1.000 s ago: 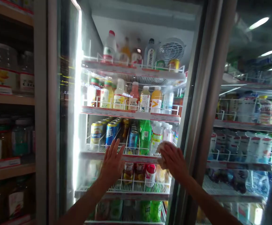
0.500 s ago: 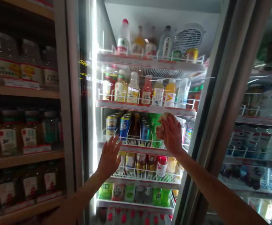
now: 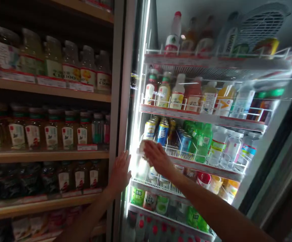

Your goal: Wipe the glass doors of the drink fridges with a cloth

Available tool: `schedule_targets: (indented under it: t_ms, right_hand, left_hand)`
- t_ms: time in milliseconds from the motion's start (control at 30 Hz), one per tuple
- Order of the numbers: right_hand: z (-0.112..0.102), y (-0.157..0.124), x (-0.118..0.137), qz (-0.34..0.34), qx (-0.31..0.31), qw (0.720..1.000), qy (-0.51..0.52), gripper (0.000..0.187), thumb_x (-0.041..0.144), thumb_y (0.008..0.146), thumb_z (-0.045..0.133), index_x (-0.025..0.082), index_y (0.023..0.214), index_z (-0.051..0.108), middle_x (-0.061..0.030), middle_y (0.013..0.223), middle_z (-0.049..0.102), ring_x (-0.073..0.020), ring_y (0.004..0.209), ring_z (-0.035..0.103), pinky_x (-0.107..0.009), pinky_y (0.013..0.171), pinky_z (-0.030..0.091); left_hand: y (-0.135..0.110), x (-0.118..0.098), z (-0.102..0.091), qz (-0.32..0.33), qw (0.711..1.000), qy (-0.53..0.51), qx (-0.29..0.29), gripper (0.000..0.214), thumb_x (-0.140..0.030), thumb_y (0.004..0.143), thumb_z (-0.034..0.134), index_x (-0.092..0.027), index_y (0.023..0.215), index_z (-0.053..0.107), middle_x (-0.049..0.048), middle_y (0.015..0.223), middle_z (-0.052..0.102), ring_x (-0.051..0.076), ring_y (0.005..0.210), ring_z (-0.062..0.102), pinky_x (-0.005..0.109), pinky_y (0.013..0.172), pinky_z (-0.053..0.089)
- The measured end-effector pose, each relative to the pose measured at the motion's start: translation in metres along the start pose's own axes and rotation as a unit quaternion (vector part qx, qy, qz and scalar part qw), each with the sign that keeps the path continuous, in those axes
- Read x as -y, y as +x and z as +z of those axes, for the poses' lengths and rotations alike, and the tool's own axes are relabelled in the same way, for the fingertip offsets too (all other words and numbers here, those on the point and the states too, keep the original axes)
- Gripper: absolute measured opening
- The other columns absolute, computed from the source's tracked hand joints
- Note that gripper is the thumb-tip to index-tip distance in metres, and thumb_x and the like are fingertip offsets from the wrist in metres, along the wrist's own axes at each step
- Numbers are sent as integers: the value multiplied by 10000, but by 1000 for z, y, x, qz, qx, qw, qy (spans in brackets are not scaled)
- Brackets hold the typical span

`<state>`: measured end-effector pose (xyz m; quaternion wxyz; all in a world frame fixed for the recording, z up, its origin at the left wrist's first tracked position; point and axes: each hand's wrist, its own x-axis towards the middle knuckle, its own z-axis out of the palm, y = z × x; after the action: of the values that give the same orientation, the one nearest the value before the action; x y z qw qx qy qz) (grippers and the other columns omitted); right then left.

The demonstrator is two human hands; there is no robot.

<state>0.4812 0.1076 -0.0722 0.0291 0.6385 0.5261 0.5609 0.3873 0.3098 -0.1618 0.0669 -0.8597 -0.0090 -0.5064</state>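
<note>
My left hand [image 3: 120, 171] lies flat and open against the left frame of a lit drinks fridge [image 3: 126, 101]. Just to its right, my right hand [image 3: 155, 155] presses a pale cloth [image 3: 142, 147] against the glass door, fingers closed on it, near the left edge at the height of the can shelf. Behind the glass stand cans [image 3: 149, 129] and green bottles [image 3: 203, 143] on wire shelves.
Wooden shelves [image 3: 47, 156] with rows of bottled drinks fill the left side. Inside the fridge are several wire shelves of bottles, with a round fan grille [image 3: 260, 23] at top right. A dark door frame [image 3: 279, 158] runs diagonally on the right.
My right hand with the cloth has swept across the glass from the right side to the left edge. My left hand shifted from the glass onto the fridge's left frame. The view turned left.
</note>
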Motion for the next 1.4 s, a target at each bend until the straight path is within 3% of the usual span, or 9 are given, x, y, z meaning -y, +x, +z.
schedule_targets:
  t_ms: [133, 333, 500, 700, 800, 900, 1100, 1267, 1400]
  right_hand:
    - [18, -13, 34, -122, 56, 990, 41, 385, 226, 903, 428, 147, 1278, 468, -31, 1394, 430, -165, 1340, 280, -337, 1122, 225]
    - [14, 23, 15, 29, 1, 999, 22, 398, 211, 888, 458, 139, 1279, 465, -101, 1413, 393, -251, 1370, 208, -480, 1115, 170]
    - [25, 3, 48, -122, 61, 988, 74, 348, 208, 893, 450, 150, 1230, 509, -54, 1342, 489, -163, 1314, 327, -347, 1096, 266]
    - [12, 53, 9, 60, -20, 998, -6, 382, 222, 905, 429, 174, 1281, 472, -69, 1415, 395, -232, 1378, 189, -478, 1123, 151]
    - [10, 31, 17, -16, -9, 1000, 2, 361, 242, 898, 448, 164, 1246, 506, -59, 1364, 466, -202, 1369, 220, -427, 1138, 154]
    - [4, -4, 17, -81, 16, 997, 0, 349, 229, 893, 454, 167, 1230, 518, -34, 1341, 494, -164, 1359, 243, -377, 1151, 136]
    - [-39, -28, -40, 109, -54, 989, -89, 375, 206, 919, 392, 164, 1284, 468, -73, 1390, 431, -217, 1391, 143, -465, 1128, 127]
    - [-62, -89, -51, 18, 9, 998, -65, 359, 186, 898, 429, 213, 1245, 514, -24, 1348, 487, -175, 1370, 221, -415, 1128, 184]
    - [-93, -112, -99, 161, -52, 979, -112, 434, 168, 906, 388, 199, 1338, 415, -78, 1411, 401, -221, 1383, 179, -476, 1094, 221]
  left_hand:
    - [-17, 9, -6, 14, 1000, 3, 8, 647, -70, 702, 434, -121, 1339, 335, 169, 1423, 355, 289, 1344, 280, 491, 1024, 352]
    - [-16, 15, -18, -7, 999, 8, 38, 609, -89, 727, 438, -93, 1329, 349, 161, 1435, 337, 288, 1350, 265, 484, 1047, 330]
    - [-14, 20, -20, -4, 1000, -1, 27, 627, -80, 719, 436, -102, 1338, 340, 154, 1437, 337, 282, 1353, 260, 481, 1048, 328]
    - [5, 19, -25, -9, 1000, -27, 12, 641, -85, 722, 448, -101, 1350, 321, 163, 1451, 304, 285, 1365, 225, 499, 1063, 301]
    - [14, 11, -27, 0, 999, -41, 5, 646, -97, 729, 450, -109, 1360, 307, 163, 1458, 289, 281, 1370, 210, 498, 1068, 295]
    - [22, 0, -28, 22, 999, -41, -10, 647, -87, 735, 439, -118, 1366, 298, 155, 1452, 307, 277, 1374, 200, 492, 1068, 300]
    - [49, -47, -30, 51, 996, -65, -43, 645, -106, 762, 439, -126, 1381, 258, 142, 1461, 292, 268, 1385, 163, 485, 1077, 288]
    - [67, -94, -24, 88, 991, -80, -63, 603, -107, 763, 445, -108, 1351, 315, 151, 1441, 329, 276, 1384, 164, 479, 1074, 290]
    - [82, -131, -19, 96, 988, -98, -75, 579, -134, 775, 456, -99, 1340, 334, 160, 1444, 318, 279, 1387, 146, 488, 1079, 271]
